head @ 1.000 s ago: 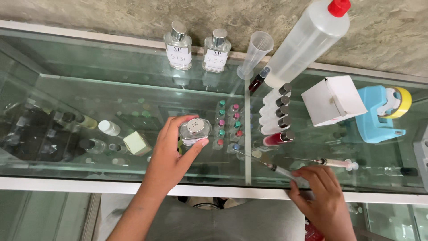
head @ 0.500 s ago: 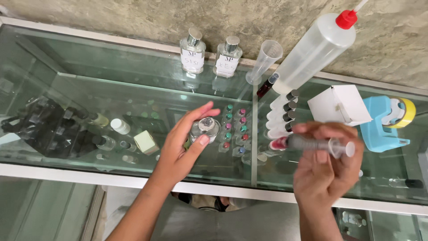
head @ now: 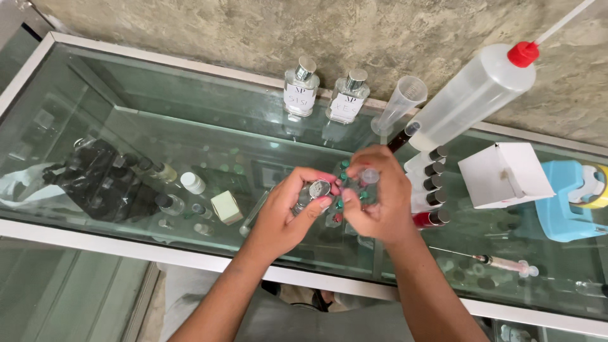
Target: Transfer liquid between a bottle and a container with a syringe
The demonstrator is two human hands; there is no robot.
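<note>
Above the glass table (head: 190, 95), near its front middle, we see both hands meeting. Our left hand (head: 285, 212) has its grip clamped on a small clear glass bottle (head: 313, 193) with a silvery metal top, thumb above and fingers curled beneath, held just over the glass. Our right hand (head: 377, 199) is touching close beside it, its grip closed on a clear syringe (head: 367, 177), whose barrel end shows between the thumb and forefinger; the tip is hidden by the fingers, so we cannot tell whether it meets the bottle's mouth.

At the back edge, against the rough wall, stand two square perfume bottles (head: 323, 95) with silver caps and white labels, side by side. Just to their right a clear plastic measuring cylinder (head: 399, 104) leans, and beside it a large squeeze wash bottle (head: 472, 95) with a red nozzle cap lies tilted. Below that, a row of small dark-capped vials (head: 430, 187) runs toward the front, the nearest one filled with red liquid. Farther right sit a white cardboard box (head: 503, 174) and a blue device (head: 563, 202), touching each other. A second syringe (head: 500, 261) with a long needle lies flat near the front right. Under the glass on the left, we see a black bag (head: 101, 183) and several small bottles on a lower shelf.
</note>
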